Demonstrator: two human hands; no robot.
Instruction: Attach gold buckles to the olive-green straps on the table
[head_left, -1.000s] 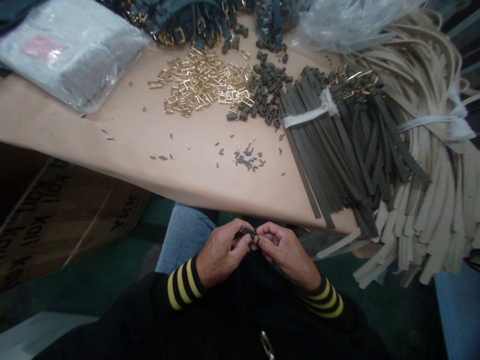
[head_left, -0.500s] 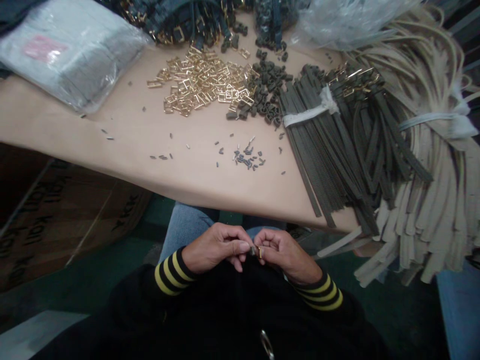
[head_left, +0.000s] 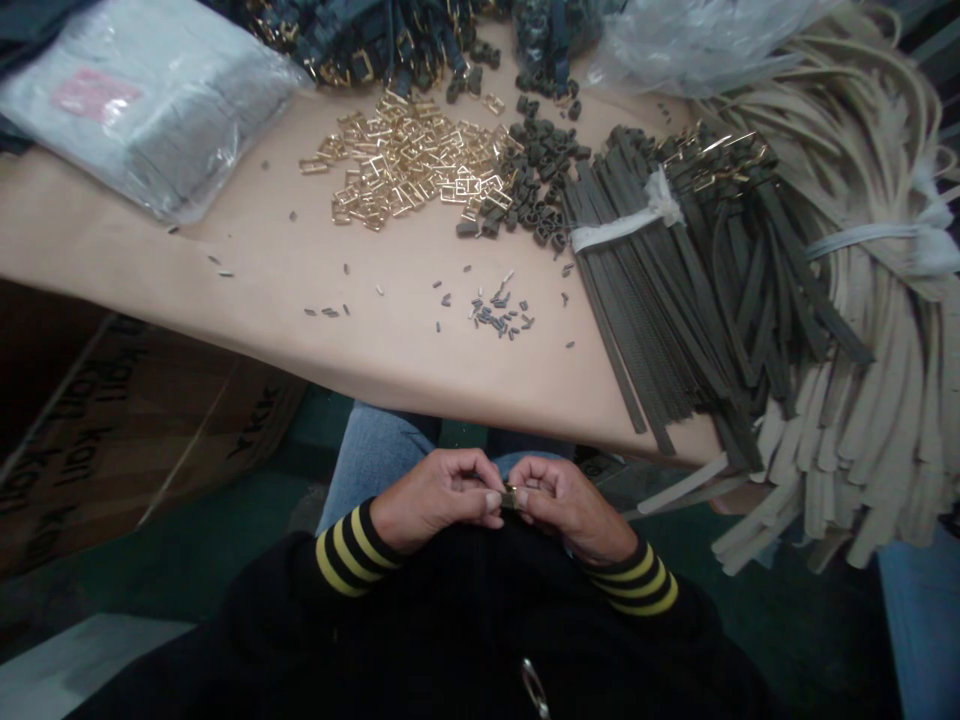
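Over my lap, just off the table's near edge, my two hands meet fingertip to fingertip. My left hand (head_left: 444, 498) is closed, pinching a small dark olive strap loop between thumb and fingers. Against it, my right hand (head_left: 562, 503) pinches a small gold buckle (head_left: 511, 491). The two pieces touch, but fingers cover most of them, and I cannot tell whether one is inside the other. On the table beyond lie a heap of gold buckles (head_left: 409, 165), a pile of olive strap loops (head_left: 541, 170) and scattered small dark metal pieces (head_left: 496, 315).
A bundle of olive straps (head_left: 645, 290) tied in white overhangs the table (head_left: 262, 240) on the right, beside a bundle of beige straps (head_left: 877, 340). A plastic-wrapped packet (head_left: 150, 110) lies at left. Dark straps with buckles (head_left: 360, 45) are piled behind. A cardboard box (head_left: 150, 430) stands below left.
My hands have drawn slightly closer, and the gold buckle has turned from upright to lying flatter against the olive loop. The view has shifted a little.
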